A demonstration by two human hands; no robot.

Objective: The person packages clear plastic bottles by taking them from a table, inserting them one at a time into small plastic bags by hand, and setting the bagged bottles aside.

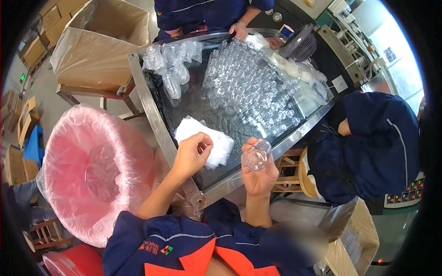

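Observation:
My right hand (260, 178) holds a clear plastic cup (256, 156) tilted over the table's near edge, its round end facing up toward me. My left hand (193, 152) is closed, thumb and fingers curled together above a stack of thin white plastic bags (220, 146); whether a bag is pinched in them I cannot make out. Many more clear cups (248, 83) lie crowded across the dark-lined, metal-rimmed table (159, 124). Bagged cups (172, 66) are heaped at its far left corner.
A large tub lined with pink plastic (99, 175) stands at my left, with a lined carton (101, 50) behind it. A co-worker's hand (238, 30) rests at the far edge near a fan (299, 43). Another person (368, 142) sits at the right beside a wooden stool (290, 172).

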